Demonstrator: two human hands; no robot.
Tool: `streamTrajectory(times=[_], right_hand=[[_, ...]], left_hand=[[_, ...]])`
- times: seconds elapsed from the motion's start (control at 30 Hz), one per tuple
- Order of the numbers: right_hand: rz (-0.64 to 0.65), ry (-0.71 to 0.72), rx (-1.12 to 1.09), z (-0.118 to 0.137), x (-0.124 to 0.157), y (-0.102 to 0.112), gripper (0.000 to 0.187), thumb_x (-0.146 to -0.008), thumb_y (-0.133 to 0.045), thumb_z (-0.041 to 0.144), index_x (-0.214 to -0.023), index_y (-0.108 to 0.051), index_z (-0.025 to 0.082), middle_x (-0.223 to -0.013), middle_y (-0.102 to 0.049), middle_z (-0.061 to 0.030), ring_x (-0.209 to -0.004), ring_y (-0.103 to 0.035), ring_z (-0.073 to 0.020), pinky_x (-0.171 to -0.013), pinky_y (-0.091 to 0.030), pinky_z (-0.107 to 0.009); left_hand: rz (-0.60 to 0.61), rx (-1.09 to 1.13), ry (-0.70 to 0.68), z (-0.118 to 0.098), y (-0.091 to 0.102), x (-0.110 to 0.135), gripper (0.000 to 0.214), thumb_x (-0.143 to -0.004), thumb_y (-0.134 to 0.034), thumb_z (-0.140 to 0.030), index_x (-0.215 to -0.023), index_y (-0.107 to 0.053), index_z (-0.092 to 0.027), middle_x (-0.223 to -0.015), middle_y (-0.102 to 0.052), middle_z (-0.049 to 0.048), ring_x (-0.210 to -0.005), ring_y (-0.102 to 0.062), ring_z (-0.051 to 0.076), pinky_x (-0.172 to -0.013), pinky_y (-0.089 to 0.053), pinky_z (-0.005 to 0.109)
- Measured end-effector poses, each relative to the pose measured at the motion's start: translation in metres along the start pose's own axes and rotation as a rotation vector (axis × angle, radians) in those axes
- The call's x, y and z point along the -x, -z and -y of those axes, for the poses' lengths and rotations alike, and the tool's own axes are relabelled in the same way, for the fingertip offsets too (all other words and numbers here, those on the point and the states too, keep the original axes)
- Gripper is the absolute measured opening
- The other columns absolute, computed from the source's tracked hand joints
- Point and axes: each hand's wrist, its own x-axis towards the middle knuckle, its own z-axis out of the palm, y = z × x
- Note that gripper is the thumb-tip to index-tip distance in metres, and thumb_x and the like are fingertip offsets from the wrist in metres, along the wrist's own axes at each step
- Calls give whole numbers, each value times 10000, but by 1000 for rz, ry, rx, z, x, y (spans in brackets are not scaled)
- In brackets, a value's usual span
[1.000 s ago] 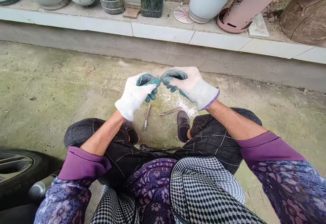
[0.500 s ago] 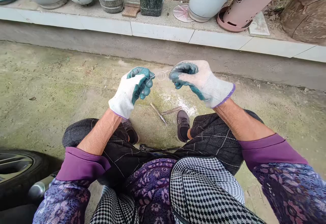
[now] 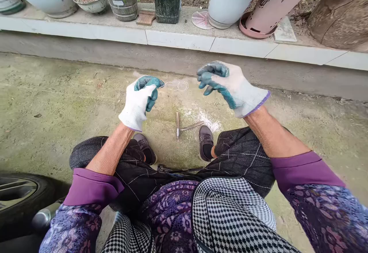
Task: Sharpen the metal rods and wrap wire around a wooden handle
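Observation:
Both my hands wear white gloves with teal palms and are raised over the concrete ground. My left hand (image 3: 140, 100) pinches one end of a small coil of thin wire (image 3: 176, 86), which sticks out to the right. My right hand (image 3: 228, 86) hovers a short way right of the coil, fingers curled and apart, holding nothing. On the ground between my shoes lie two thin sticks (image 3: 185, 126) crossing at one end.
A raised concrete ledge (image 3: 178, 38) runs across the back, carrying pots, buckets (image 3: 230, 0) and a dark planter (image 3: 168, 2). A car tyre (image 3: 17, 195) sits at the lower left beside my knee. My knees and shoes (image 3: 205, 142) fill the near ground.
My hands have drawn apart. The right hand has let go of the wire coil, which now hangs from the left hand alone. One stick on the ground lies differently.

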Motion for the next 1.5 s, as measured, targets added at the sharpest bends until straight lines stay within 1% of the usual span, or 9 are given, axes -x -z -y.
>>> streamTrajectory(times=[0.13,0.33,0.43,0.57,0.73,0.97,1.13,1.27,1.5], right_hand=[[184,33,104,-2,-1,-18,257,-729,-768,432,-875,-692,235,-866,-729,-52,-768,-655,-204,-678,-598,-379],[74,48,230,-4,-6,-11,140,-786,-732,365,-803,-689,233,-756,-678,-50,-662,-589,-184,-563,-564,-360],[55,27,221,-5,-6,-5,157,-793,-747,396,-810,-691,251,-752,-664,-56,-649,-572,-190,-531,-561,-367],[111,20,240,-4,-4,-11,199,-770,-763,419,-797,-698,233,-725,-668,-54,-641,-576,-186,-515,-543,-347],[172,19,257,2,-1,-24,192,-744,-760,397,-795,-716,217,-723,-689,-39,-652,-600,-186,-532,-532,-331],[184,19,219,2,0,-24,159,-744,-748,349,-831,-732,217,-785,-725,-45,-674,-620,-192,-554,-562,-347],[197,-7,142,2,-1,-21,212,-728,-788,372,-859,-721,218,-757,-708,-41,-611,-592,-166,-528,-563,-342],[152,-12,199,-1,-1,-15,163,-758,-763,354,-828,-716,215,-675,-656,-28,-551,-564,-152,-496,-542,-326],[-52,232,506,-11,-10,-17,58,-768,-685,246,-736,-638,235,-819,-693,-60,-731,-632,-204,-639,-593,-371]], left_hand=[[68,-70,-16,-4,-14,5,197,-838,-636,-416,-863,-668,-223,-547,-468,-51,-395,-331,70,-365,-273,239],[95,-73,-17,-9,-7,8,237,-872,-614,-419,-940,-706,-211,-557,-538,-29,-401,-401,82,-365,-292,233],[112,-42,2,-10,-2,5,299,-871,-626,-422,-1034,-718,-188,-672,-652,18,-467,-533,98,-398,-373,227],[163,-121,-80,-11,-7,-1,292,-792,-678,-317,-1030,-740,-160,-968,-761,96,-747,-690,149,-586,-534,251],[348,-280,-161,-12,-22,0,163,-737,-674,-243,-846,-744,-144,-891,-767,67,-826,-692,174,-768,-583,311],[369,-326,-177,-7,-24,2,168,-718,-654,-220,-844,-736,-145,-822,-746,46,-782,-677,167,-737,-578,306],[237,-219,-139,-5,-18,-4,81,-757,-648,-203,-823,-664,-158,-742,-692,31,-674,-655,139,-651,-575,287],[164,-53,-81,-8,-12,-3,149,-885,-623,-322,-920,-618,-177,-832,-701,60,-746,-724,164,-649,-591,296],[237,131,46,-4,-12,1,347,-854,-654,-541,-895,-571,-206,-882,-721,81,-544,-621,121,-445,-487,255]])
